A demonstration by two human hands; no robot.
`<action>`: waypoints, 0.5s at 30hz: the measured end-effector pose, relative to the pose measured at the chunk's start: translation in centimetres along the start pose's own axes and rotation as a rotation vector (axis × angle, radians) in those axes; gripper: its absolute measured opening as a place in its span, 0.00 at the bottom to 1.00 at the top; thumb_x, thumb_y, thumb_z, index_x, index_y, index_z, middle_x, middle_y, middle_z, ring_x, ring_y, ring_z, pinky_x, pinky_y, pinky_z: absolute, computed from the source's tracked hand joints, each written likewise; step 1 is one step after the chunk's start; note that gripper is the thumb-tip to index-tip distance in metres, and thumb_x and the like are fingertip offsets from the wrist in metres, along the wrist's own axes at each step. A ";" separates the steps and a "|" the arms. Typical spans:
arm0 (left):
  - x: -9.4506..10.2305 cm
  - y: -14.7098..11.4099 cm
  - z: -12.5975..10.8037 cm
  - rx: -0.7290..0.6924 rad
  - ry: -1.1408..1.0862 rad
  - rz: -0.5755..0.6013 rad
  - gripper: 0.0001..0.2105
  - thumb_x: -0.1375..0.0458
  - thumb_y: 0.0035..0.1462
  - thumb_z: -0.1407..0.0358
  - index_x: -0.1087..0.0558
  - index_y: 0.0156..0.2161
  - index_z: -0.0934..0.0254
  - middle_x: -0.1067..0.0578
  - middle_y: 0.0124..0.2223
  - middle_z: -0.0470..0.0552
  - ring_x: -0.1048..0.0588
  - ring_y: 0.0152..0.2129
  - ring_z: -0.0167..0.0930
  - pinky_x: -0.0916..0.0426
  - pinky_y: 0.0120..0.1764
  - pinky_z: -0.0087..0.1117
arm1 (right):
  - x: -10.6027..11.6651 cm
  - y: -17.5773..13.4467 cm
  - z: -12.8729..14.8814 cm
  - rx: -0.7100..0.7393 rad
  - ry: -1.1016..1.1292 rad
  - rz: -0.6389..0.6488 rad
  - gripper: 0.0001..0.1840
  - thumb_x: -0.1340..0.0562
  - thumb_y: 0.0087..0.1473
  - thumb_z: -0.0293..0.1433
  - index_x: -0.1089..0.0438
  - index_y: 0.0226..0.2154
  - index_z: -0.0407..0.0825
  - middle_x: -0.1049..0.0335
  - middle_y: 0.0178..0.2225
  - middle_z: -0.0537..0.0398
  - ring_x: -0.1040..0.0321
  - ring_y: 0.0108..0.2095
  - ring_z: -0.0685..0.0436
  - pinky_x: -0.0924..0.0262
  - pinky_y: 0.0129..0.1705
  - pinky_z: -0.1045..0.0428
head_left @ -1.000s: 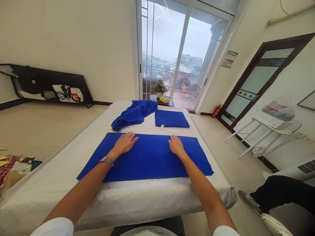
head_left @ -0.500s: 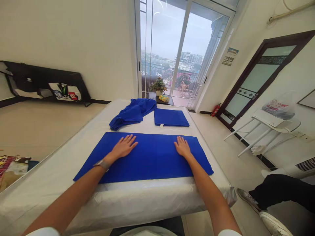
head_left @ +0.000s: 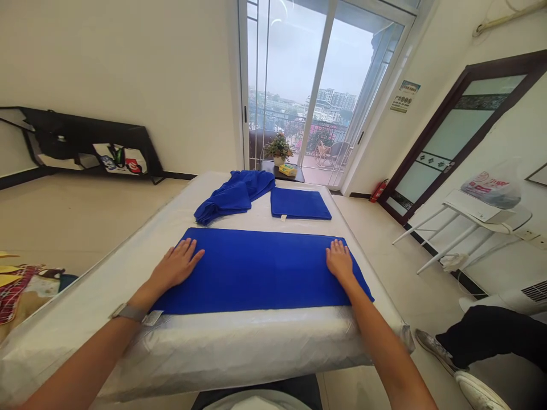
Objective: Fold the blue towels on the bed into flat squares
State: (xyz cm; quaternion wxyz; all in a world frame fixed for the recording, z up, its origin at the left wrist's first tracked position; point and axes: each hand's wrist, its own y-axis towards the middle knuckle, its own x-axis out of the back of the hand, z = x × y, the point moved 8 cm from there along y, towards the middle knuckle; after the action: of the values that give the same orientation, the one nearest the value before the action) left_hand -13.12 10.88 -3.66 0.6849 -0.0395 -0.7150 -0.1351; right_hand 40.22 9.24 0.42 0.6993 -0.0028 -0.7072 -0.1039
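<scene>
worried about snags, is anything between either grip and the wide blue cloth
Nothing visible: the left grip and right grip lie directly on the wide cloth, near opposite ends. The crumpled pile lies beyond its far edge.

We see a potted plant and a yellow packet by the sliding glass door, a red fire extinguisher beside a dark-framed door, and a plastic bag on a white-legged stand.

Behind the cloth on the table lies a bundle (folded fabric to its right).
</scene>
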 end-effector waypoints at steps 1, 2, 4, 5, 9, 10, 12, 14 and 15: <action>0.1 0.1 -2.1 -0.017 -0.011 0.010 0.30 0.62 0.67 0.56 0.41 0.66 0.72 0.45 0.70 0.66 0.49 0.68 0.48 0.51 0.64 0.56 | 0.3 -1.0 2.4 0.066 0.027 -0.005 0.33 0.61 0.68 0.38 0.47 0.67 0.35 0.52 0.69 0.39 0.61 0.70 0.38 0.68 0.69 0.42; 0.2 0.1 -4.5 -0.031 -0.020 0.029 0.31 0.64 0.67 0.54 0.44 0.68 0.73 0.46 0.70 0.65 0.49 0.68 0.45 0.51 0.65 0.53 | 0.5 -2.1 5.1 0.139 0.066 0.005 0.33 0.62 0.68 0.38 0.47 0.67 0.36 0.52 0.69 0.41 0.60 0.70 0.39 0.67 0.69 0.42; 0.5 -0.1 -10.4 -0.148 -0.074 0.063 0.33 0.65 0.68 0.50 0.48 0.69 0.70 0.48 0.71 0.60 0.51 0.69 0.40 0.53 0.67 0.48 | 0.5 -4.6 10.8 0.293 0.153 0.040 0.34 0.61 0.69 0.41 0.49 0.68 0.38 0.54 0.70 0.43 0.61 0.70 0.40 0.67 0.70 0.43; 0.8 -0.3 -13.4 -0.207 -0.104 0.068 0.33 0.65 0.68 0.49 0.49 0.70 0.67 0.48 0.71 0.57 0.51 0.69 0.38 0.55 0.67 0.46 | 0.4 -5.7 13.4 0.360 0.190 0.060 0.35 0.61 0.69 0.43 0.51 0.69 0.40 0.55 0.70 0.45 0.62 0.71 0.41 0.67 0.70 0.44; 1.6 -1.6 -21.5 -0.392 -0.170 0.087 0.33 0.65 0.68 0.45 0.50 0.70 0.62 0.50 0.72 0.52 0.53 0.69 0.35 0.58 0.68 0.42 | -0.3 -8.5 19.1 0.467 0.257 0.149 0.38 0.61 0.68 0.48 0.55 0.70 0.41 0.61 0.71 0.47 0.66 0.71 0.42 0.68 0.70 0.43; 1.7 -1.8 -22.0 -0.401 -0.173 0.095 0.34 0.65 0.67 0.45 0.50 0.70 0.62 0.51 0.72 0.51 0.53 0.69 0.35 0.58 0.68 0.42 | -0.5 -8.7 19.1 0.466 0.258 0.166 0.38 0.61 0.68 0.48 0.56 0.70 0.41 0.62 0.71 0.47 0.66 0.71 0.42 0.69 0.70 0.43; 1.6 -2.4 -21.0 -0.382 -0.168 0.108 0.33 0.64 0.67 0.45 0.53 0.71 0.60 0.52 0.72 0.50 0.54 0.69 0.35 0.58 0.68 0.43 | -0.8 -8.7 17.3 0.445 0.244 0.193 0.39 0.62 0.68 0.49 0.58 0.71 0.42 0.63 0.72 0.48 0.68 0.71 0.42 0.69 0.70 0.43; 1.1 -3.1 -17.9 -0.334 -0.150 0.120 0.33 0.64 0.67 0.45 0.55 0.71 0.59 0.52 0.72 0.48 0.53 0.69 0.35 0.57 0.68 0.44 | -1.2 -8.5 13.5 0.389 0.209 0.207 0.39 0.63 0.68 0.50 0.60 0.71 0.43 0.64 0.72 0.49 0.68 0.72 0.42 0.70 0.70 0.42; 0.8 -3.7 -15.7 -0.294 -0.133 0.120 0.33 0.63 0.67 0.46 0.56 0.71 0.58 0.52 0.72 0.48 0.53 0.69 0.36 0.56 0.68 0.45 | -1.4 -8.3 10.9 0.343 0.182 0.208 0.39 0.64 0.67 0.50 0.60 0.71 0.44 0.64 0.72 0.50 0.69 0.72 0.42 0.70 0.70 0.42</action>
State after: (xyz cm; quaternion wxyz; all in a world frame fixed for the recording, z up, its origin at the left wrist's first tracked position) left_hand 1.17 3.36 -3.02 0.6296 -0.1905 -0.7277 -0.1941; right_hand 28.21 2.93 -2.14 0.7576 0.0524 -0.6442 0.0909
